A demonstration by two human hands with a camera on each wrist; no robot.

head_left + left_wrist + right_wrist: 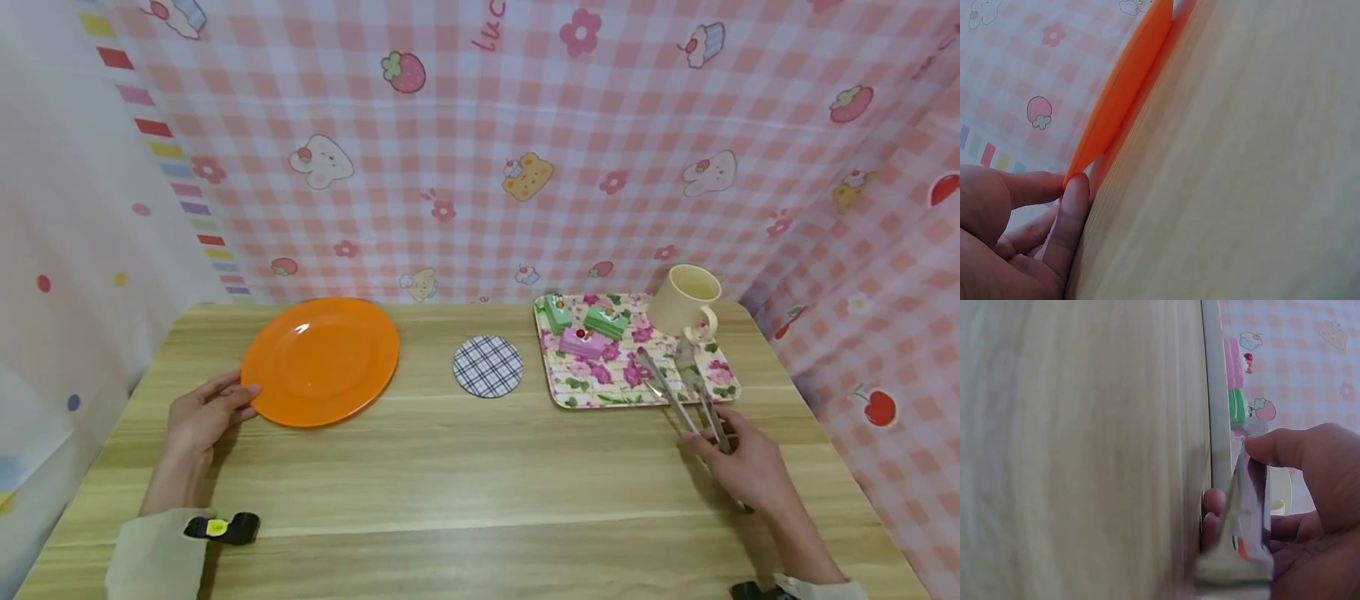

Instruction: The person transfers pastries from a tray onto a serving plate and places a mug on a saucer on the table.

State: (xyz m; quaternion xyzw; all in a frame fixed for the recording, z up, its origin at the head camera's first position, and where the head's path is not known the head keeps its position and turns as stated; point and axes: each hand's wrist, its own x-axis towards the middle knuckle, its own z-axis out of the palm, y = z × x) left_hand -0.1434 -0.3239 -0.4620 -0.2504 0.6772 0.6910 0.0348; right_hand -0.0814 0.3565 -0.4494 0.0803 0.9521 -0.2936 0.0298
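At the left, my left hand (206, 410) pinches the rim of an orange plate (322, 362); in the left wrist view thumb and finger meet on its edge, close over the table. My right hand (742, 458) holds metal tongs (678, 404), their two arms spread apart and the tips over the right part of a floral tray (600, 387). Nothing sits between the tips. On the tray's left side lie a pink cake piece (583, 342) and two green cake pieces (606, 322), each with a decorated top. A cream mug (682, 302) stands at the tray's back right corner.
A round checked coaster (488, 367) lies between plate and tray on the wooden table (450, 492). Pink checked cloth (480, 167) hangs along the table's back edge and right side, with pale cloth (90, 250) at the left.
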